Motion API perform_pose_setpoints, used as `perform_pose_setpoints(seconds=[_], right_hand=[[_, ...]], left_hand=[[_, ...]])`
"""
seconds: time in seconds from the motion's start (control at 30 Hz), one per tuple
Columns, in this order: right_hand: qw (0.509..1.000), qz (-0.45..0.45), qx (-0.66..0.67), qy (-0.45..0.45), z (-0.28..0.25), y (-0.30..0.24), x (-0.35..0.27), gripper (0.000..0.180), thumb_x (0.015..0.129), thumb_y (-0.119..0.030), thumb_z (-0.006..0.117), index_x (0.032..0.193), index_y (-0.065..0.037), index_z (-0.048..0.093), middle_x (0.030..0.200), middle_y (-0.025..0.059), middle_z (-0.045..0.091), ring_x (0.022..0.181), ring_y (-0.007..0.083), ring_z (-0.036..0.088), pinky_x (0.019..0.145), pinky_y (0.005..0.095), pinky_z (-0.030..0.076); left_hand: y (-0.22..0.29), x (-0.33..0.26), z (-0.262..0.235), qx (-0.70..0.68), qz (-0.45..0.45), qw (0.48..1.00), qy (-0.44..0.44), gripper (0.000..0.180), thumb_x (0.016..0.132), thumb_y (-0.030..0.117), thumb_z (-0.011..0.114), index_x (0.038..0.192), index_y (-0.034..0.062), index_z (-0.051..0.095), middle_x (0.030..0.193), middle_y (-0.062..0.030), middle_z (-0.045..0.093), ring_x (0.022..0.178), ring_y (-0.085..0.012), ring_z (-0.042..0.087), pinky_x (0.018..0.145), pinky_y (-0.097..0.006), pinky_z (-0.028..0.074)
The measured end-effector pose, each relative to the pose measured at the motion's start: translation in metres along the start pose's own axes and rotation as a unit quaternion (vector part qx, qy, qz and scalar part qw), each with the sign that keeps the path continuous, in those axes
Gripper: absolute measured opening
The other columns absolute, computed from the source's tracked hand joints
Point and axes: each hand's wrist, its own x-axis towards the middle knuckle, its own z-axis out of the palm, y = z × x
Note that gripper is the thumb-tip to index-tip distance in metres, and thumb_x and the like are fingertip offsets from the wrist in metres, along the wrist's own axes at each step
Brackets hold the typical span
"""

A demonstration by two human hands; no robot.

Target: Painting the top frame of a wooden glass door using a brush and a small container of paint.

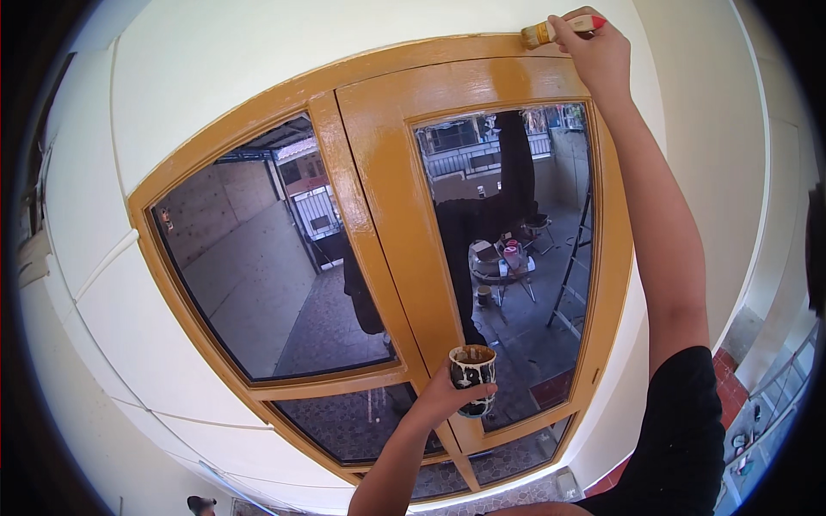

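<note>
At the top edge of a mustard-yellow window frame (379,172), the person's right hand (594,52) reached high overhead, fingers clamped around the handle of a paintbrush (559,30). The brush lay nearly level, its bristles pointing left and touching the upper rail of the frame where the wood met the cream wall (215,60). The right arm, in a short black sleeve (688,430), stretched up along the right side of the frame.

Lower down, in front of the centre post, the left hand (447,397) held a small dark cup (472,371) streaked with pale drips, fingers wrapped around its lower half and the thumb across its front. The cup stood upright, with yellowish paint showing at its rim.

The glass panes (267,275) mirrored a paved yard, a stepladder and the dark shape of the person. The painted wood shone wet-looking across the right-hand sash.
</note>
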Motion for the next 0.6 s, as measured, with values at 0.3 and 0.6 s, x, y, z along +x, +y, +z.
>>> perform_pose_setpoints(seconds=[0.3, 0.6], right_hand=[[0.988, -0.128, -0.080, -0.032, 0.050, -0.067, -0.025, 0.023, 0.080, -0.029, 0.066, 0.078, -0.006, 0.063, 0.065, 0.0118, 0.065, 0.062, 0.0273, 0.065, 0.060, 0.0338, 0.052], [0.991, -0.134, 0.004, -0.029, 0.086, -0.098, -0.034, 0.022, 0.080, -0.028, 0.067, 0.078, -0.006, 0.064, 0.065, 0.0108, 0.065, 0.062, 0.0249, 0.065, 0.060, 0.0317, 0.053]], left_hand=[[0.004, -0.013, -0.007, -0.036, -0.007, 0.999, 0.023, 0.079, 0.063, 0.023, 0.085, 0.125, -0.0004, 0.042, 0.110, -0.0135, 0.059, 0.104, -0.0233, 0.058, 0.090, -0.036, 0.047], [-0.012, -0.019, -0.024, -0.067, 0.016, 0.997, 0.028, 0.076, 0.066, 0.020, 0.084, 0.125, -0.0005, 0.042, 0.109, -0.0128, 0.059, 0.104, -0.0226, 0.057, 0.088, -0.035, 0.047]])
